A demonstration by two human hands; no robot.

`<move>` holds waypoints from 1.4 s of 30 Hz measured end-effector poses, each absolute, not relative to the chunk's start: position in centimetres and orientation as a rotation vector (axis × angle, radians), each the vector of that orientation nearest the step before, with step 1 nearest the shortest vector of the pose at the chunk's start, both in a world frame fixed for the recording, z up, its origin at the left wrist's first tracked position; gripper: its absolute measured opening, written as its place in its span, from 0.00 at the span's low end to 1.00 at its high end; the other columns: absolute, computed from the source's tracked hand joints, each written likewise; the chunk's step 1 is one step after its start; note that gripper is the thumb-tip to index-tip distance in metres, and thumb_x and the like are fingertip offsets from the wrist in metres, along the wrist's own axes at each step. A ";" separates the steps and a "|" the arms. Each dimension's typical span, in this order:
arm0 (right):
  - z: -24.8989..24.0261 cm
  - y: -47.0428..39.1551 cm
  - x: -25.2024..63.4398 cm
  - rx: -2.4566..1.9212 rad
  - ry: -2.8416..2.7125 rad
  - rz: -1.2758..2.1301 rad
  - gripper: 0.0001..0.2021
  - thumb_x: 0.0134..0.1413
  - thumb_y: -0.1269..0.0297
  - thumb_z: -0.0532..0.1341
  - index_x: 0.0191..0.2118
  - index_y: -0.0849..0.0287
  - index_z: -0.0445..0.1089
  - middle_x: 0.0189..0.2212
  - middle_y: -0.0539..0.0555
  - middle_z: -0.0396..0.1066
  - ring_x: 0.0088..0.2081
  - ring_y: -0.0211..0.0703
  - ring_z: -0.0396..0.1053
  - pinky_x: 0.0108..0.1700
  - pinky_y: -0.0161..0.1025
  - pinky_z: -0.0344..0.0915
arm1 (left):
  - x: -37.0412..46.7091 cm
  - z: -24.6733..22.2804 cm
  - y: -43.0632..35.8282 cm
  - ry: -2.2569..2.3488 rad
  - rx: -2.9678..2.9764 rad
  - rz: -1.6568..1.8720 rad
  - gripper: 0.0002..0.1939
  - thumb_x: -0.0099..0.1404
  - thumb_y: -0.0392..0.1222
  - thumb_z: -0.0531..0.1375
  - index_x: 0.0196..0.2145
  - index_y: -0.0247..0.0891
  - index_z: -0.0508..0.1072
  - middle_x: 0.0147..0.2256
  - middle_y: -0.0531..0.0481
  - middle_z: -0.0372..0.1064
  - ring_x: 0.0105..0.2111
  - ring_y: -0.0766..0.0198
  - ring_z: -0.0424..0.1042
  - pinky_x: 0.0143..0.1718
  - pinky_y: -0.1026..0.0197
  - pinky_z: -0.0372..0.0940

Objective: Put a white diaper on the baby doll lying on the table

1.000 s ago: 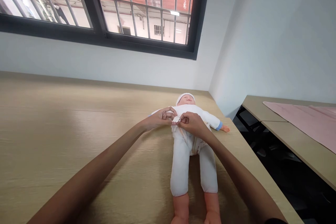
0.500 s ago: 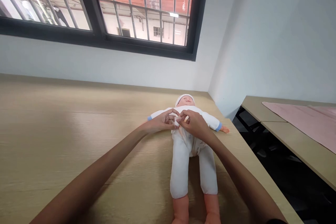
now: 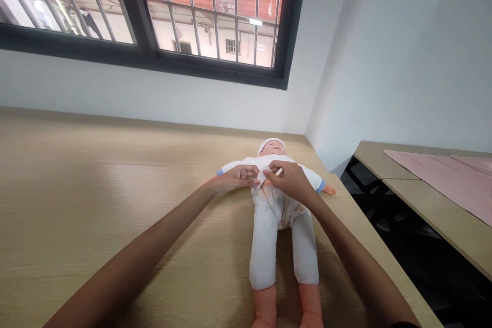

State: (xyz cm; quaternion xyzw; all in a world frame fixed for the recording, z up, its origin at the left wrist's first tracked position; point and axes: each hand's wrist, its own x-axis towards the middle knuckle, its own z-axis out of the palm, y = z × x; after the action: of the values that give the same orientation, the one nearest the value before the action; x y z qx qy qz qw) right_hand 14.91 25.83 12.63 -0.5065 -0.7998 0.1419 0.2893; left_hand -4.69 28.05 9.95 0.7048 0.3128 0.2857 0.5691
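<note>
A baby doll [image 3: 263,251] lies on its back on the wooden table [image 3: 115,205], feet towards me, in a white outfit with blue cuffs and a white cap. A diaper [image 3: 286,212] is around its hips. Over its waist, my right hand [image 3: 287,177] pinches a small white diaper tab [image 3: 262,175] between thumb and fingers. My left hand [image 3: 242,177] is closed at the other side of this tab, its thumb and fingers at the diaper's edge. Part of the doll's belly is hidden by both hands.
The table's right edge runs close beside the doll. Across a dark gap, another table [image 3: 442,215] carries a pink cloth [image 3: 446,174]. Behind are a white wall [image 3: 192,105] and a barred window [image 3: 215,15].
My hands have drawn slightly apart, and more of the white tab shows between them. The right hand has shifted a little to the right. The doll stays in place.
</note>
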 end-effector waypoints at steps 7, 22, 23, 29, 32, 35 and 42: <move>13.2 25.7 15.6 -1.369 -2.165 0.455 0.09 0.51 0.64 0.58 0.23 0.58 0.62 0.25 0.48 0.68 0.29 0.38 0.64 0.32 0.35 0.54 | -4.3 9.4 28.3 0.755 1.724 0.663 0.16 0.61 0.53 0.60 0.34 0.36 0.69 0.30 0.52 0.66 0.30 0.68 0.63 0.32 0.65 0.56; 12.9 26.8 17.0 -1.365 -2.135 0.692 0.13 0.43 0.66 0.55 0.13 0.58 0.55 0.13 0.46 0.57 0.20 0.34 0.54 0.24 0.34 0.48 | -2.3 9.4 27.2 1.021 1.950 0.876 0.15 0.62 0.54 0.58 0.36 0.38 0.70 0.37 0.50 0.69 0.33 0.64 0.64 0.35 0.62 0.58; 12.8 26.8 17.0 -1.363 -2.139 0.675 0.14 0.42 0.66 0.56 0.12 0.58 0.54 0.12 0.45 0.54 0.20 0.33 0.52 0.23 0.34 0.46 | -2.3 9.4 27.2 1.025 1.950 0.887 0.15 0.62 0.53 0.58 0.35 0.38 0.69 0.37 0.49 0.69 0.33 0.64 0.65 0.35 0.62 0.58; 12.7 26.9 17.1 -1.439 -2.129 0.589 0.12 0.40 0.65 0.58 0.13 0.59 0.60 0.14 0.44 0.54 0.20 0.32 0.51 0.23 0.34 0.45 | -2.8 9.7 27.2 1.030 2.043 0.938 0.12 0.61 0.51 0.60 0.33 0.40 0.74 0.38 0.50 0.70 0.39 0.61 0.66 0.41 0.60 0.59; 13.0 26.9 17.3 -1.493 -2.121 0.626 0.11 0.41 0.63 0.59 0.14 0.60 0.62 0.15 0.45 0.57 0.20 0.32 0.52 0.22 0.34 0.45 | -2.9 10.2 27.0 0.992 2.119 0.885 0.11 0.62 0.50 0.59 0.34 0.42 0.77 0.38 0.50 0.69 0.42 0.60 0.65 0.43 0.60 0.60; 13.2 27.0 17.6 -1.528 -2.136 0.668 0.13 0.42 0.62 0.59 0.14 0.60 0.62 0.15 0.45 0.58 0.20 0.32 0.53 0.22 0.34 0.46 | -2.8 10.3 26.9 1.001 2.126 0.840 0.13 0.63 0.53 0.58 0.38 0.45 0.77 0.40 0.49 0.67 0.44 0.59 0.65 0.44 0.60 0.61; 12.9 27.1 17.8 -1.501 -2.038 0.639 0.08 0.39 0.61 0.63 0.25 0.60 0.66 0.29 0.51 0.70 0.29 0.38 0.64 0.28 0.34 0.55 | -3.1 9.8 26.8 1.055 2.188 0.729 0.18 0.65 0.59 0.53 0.45 0.52 0.75 0.50 0.50 0.58 0.50 0.57 0.62 0.52 0.56 0.61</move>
State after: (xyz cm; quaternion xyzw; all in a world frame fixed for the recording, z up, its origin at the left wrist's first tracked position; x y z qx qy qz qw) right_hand 17.78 27.13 12.87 -0.5548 -0.7534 0.2362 0.2625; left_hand -3.10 26.77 9.80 0.8235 0.3970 0.2744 0.2982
